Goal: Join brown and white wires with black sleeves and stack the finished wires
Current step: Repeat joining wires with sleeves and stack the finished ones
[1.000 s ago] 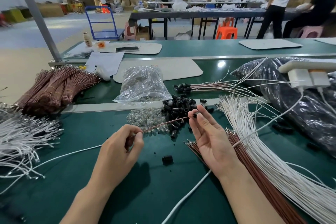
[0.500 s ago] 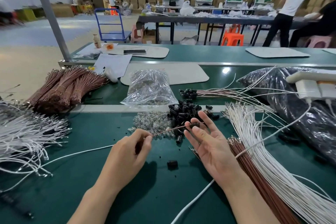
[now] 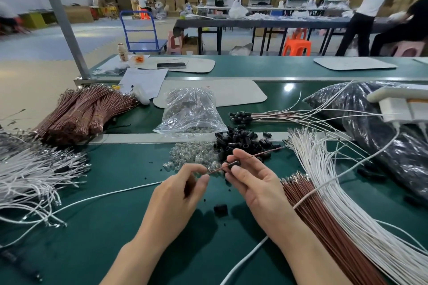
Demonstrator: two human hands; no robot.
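Note:
My left hand (image 3: 183,188) pinches the near end of a thin brown wire (image 3: 259,154) that slants up to the right. My right hand (image 3: 252,181) holds a black sleeve (image 3: 232,165) on that wire between thumb and fingertips. Behind the hands lies a heap of loose black sleeves (image 3: 240,140) beside a pile of clear bulbs (image 3: 192,157). Loose brown wires (image 3: 308,210) and white wires (image 3: 335,192) fan out on the right. A stack of finished wires with black sleeves (image 3: 240,117) lies further back.
Bundled brown wires (image 3: 81,113) and loose white wires (image 3: 30,176) lie at the left. A clear bag (image 3: 190,113) stands in the middle, a black bag (image 3: 382,134) and a white power strip (image 3: 400,104) at the right. One black sleeve (image 3: 220,209) lies on the green mat.
My right hand has closed its fingers on a black sleeve on the brown wire; earlier its fingers were spread. Both hands moved closer together.

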